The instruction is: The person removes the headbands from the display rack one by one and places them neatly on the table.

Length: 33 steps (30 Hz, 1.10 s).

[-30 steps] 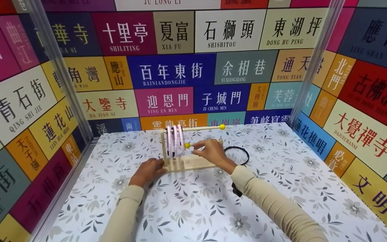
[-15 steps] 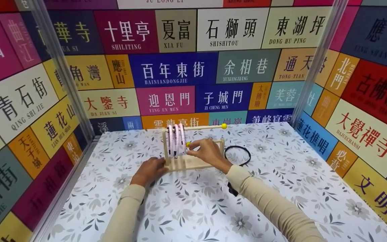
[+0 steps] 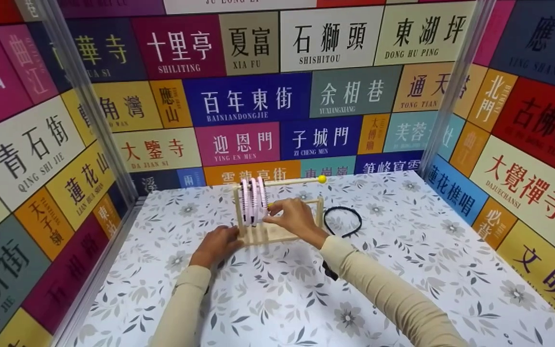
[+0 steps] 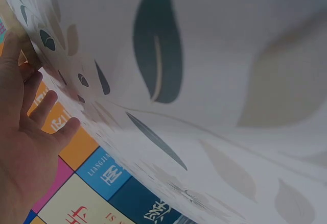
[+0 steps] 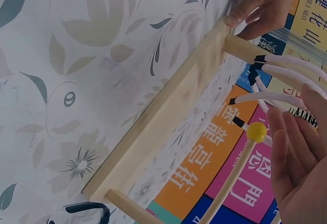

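A wooden rack with rods tipped by yellow balls stands near the table's back. Several pink headbands with black teeth hang on the upper rod, at its left end. My left hand grips the left end of the rack's base, thumb on the near edge, as the right wrist view shows. My right hand reaches over the base; thumb and fingers pinch the rightmost pink headband, beside the yellow ball of the lower rod. Its fingertips are partly hidden in the head view.
A black headband lies on the table just right of the rack. The table has a white floral cover. Printed panels enclose the back and sides, with a metal post at the left corner.
My right hand has moved slightly left, from beside the lower rod's yellow ball to the rightmost pink headband. My left hand stays on the base. The head view has shifted a little.
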### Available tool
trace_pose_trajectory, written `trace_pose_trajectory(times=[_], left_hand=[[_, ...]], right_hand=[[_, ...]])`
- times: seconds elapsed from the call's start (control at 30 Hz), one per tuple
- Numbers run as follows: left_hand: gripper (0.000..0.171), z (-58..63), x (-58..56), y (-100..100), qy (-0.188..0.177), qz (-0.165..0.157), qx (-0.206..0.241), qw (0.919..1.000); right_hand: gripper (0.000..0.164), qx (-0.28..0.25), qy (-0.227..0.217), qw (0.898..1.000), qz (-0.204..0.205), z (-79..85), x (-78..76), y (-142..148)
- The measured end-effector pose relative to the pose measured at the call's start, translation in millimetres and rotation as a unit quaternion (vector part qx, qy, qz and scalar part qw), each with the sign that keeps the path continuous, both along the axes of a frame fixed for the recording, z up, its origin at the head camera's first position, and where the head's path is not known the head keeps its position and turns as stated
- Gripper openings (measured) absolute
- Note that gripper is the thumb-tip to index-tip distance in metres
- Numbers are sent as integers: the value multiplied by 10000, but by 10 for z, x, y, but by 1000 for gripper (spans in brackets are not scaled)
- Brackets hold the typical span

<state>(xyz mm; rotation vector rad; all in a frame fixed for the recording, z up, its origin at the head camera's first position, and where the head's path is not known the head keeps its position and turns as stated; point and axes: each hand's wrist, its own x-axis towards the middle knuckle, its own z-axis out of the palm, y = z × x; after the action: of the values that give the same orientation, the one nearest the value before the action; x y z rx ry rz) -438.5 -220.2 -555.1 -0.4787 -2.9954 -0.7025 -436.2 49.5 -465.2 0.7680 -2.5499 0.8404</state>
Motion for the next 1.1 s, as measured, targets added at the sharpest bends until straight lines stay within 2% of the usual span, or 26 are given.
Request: trace_pose_trajectory(times=[0.2, 0.47, 0.73, 1.1], left_hand=[[39, 31, 11, 17, -190, 115, -108, 9997], [40, 20, -15, 11, -251, 96, -87, 9996], [40, 5, -51, 8, -366, 264, -130, 9989], [36, -29, -57, 1, -196, 117, -45, 9997]], right_hand=[[31, -52, 86, 9999, -83, 16, -1, -24], [31, -73, -75, 9997, -237, 33, -8, -42], [27, -214, -346, 9989, -221, 36, -6, -47], [23, -165, -328, 9991, -232, 47, -1, -32]])
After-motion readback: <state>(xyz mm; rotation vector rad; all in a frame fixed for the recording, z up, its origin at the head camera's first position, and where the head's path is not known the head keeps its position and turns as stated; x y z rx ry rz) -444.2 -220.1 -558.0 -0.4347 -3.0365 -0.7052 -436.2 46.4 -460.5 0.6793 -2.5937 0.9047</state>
